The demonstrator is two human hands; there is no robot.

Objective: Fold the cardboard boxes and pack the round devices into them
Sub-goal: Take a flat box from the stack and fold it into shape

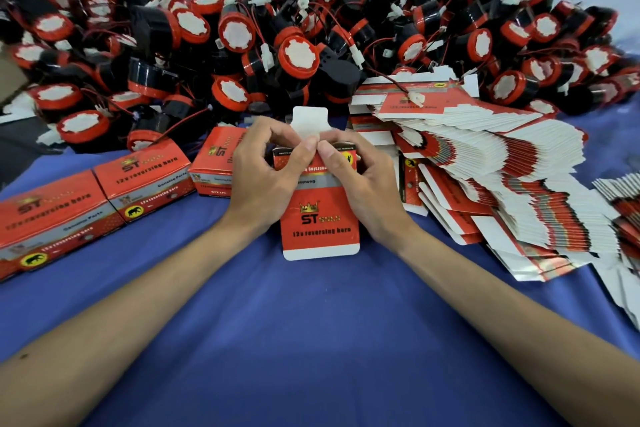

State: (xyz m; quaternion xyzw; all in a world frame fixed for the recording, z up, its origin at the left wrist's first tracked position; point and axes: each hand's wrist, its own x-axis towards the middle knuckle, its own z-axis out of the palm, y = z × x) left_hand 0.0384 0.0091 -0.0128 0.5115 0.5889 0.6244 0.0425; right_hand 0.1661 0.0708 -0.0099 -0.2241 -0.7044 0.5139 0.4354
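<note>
A red cardboard box [320,225] printed "12v reversing horn" stands partly folded at the middle of the blue cloth, its white top flap up. My left hand [266,170] grips its left side and my right hand [360,180] grips its right side. Both thumbs press together on the flap near the box's top edge. A huge heap of round black-and-red devices [298,52] with red wires fills the back. A fanned stack of flat unfolded boxes [491,180] lies to the right.
Three folded red boxes [142,177] sit in a row at the left. The blue cloth [311,340] covers the table in front of me. More flat boxes [623,198] lie at the far right edge.
</note>
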